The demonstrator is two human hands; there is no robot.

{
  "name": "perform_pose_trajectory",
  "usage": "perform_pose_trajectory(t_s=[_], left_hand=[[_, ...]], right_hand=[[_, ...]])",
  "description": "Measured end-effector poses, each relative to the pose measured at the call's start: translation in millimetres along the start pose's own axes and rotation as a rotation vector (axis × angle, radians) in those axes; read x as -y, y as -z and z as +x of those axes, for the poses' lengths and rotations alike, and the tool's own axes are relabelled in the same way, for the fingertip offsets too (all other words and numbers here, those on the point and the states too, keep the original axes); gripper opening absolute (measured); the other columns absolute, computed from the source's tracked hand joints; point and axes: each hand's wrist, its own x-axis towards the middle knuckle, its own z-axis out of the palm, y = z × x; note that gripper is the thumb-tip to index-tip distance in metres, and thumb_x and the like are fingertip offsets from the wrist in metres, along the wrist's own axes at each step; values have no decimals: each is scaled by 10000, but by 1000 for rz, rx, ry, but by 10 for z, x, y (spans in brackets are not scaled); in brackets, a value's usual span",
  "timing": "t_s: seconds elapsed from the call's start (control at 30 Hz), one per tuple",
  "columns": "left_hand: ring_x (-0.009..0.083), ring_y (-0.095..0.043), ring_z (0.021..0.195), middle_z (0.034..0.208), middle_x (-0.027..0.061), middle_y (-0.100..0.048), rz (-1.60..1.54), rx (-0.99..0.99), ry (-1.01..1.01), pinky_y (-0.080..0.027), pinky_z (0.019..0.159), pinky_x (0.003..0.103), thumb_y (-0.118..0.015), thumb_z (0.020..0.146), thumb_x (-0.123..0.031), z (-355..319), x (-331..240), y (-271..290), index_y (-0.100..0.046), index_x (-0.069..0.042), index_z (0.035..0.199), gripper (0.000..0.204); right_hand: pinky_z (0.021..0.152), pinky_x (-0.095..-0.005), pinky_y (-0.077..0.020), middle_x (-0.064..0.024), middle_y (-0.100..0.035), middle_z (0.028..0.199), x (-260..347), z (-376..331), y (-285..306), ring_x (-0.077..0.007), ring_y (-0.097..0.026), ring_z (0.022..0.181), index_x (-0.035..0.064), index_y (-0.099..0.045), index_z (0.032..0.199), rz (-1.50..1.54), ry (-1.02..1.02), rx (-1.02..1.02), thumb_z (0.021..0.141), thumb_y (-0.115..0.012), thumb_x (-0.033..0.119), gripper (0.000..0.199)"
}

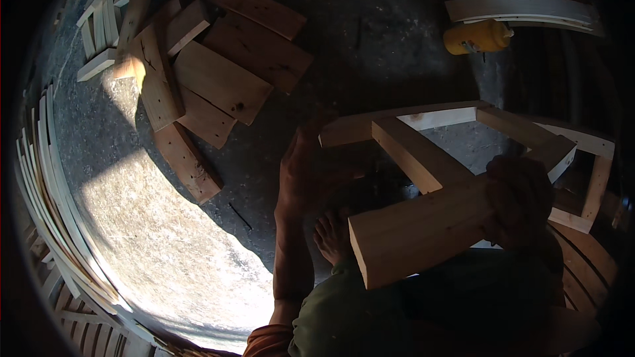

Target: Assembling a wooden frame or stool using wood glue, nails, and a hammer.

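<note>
My right hand (pixel 519 201) is closed round a thick pale wooden board (pixel 423 231), which lies slantwise over my lap with its cut end toward the lower left. Behind it a wooden frame (pixel 423 152) of joined battens stands on the floor. Left of the frame's near corner, my left hand (pixel 305 170) is raised with fingers apart and nothing visible in it, though shadow dims its fingertips. The right hand covers part of the board's far end and where it meets the frame. One bare foot (pixel 331 235) shows between my left forearm and the board.
Loose wooden planks (pixel 225 82) lie in a group at the upper left. Long thin strips (pixel 49 158) are stacked along the left edge. A yellow bottle (pixel 477 37) lies at the upper right beside a curved wooden piece (pixel 519 8). Bright sunlight falls across the concrete floor (pixel 165 244).
</note>
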Motion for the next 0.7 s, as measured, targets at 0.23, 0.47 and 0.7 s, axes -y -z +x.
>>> perform_pose_trajectory(t_s=[0.23,0.47,0.7], left_hand=[[386,-580,1250,1344,193,-585,28,28,-276,-535,1003,466,-973,495,-292,190,-71,-342,-448,-16,1424,1102],[392,-573,1259,1307,194,-613,-245,156,-432,-511,1009,495,-962,520,-299,513,-209,-516,-404,-42,1471,1132],[327,-596,1212,1269,174,-613,-573,406,-340,-525,978,462,-911,702,-197,774,-395,-651,-489,-9,1383,823]], right_hand=[[605,-366,-579,-141,-683,874,-60,-24,-116,-276,-717,740,76,-555,1046,-58,9,-88,963,-578,210,159],[620,-390,-564,-145,-669,842,-8,63,-171,-270,-697,713,66,-551,986,-15,-101,-207,916,-602,186,148],[654,-405,-505,-106,-675,865,-385,317,-44,-288,-672,759,45,-627,1050,159,-91,-114,708,-834,364,512]])
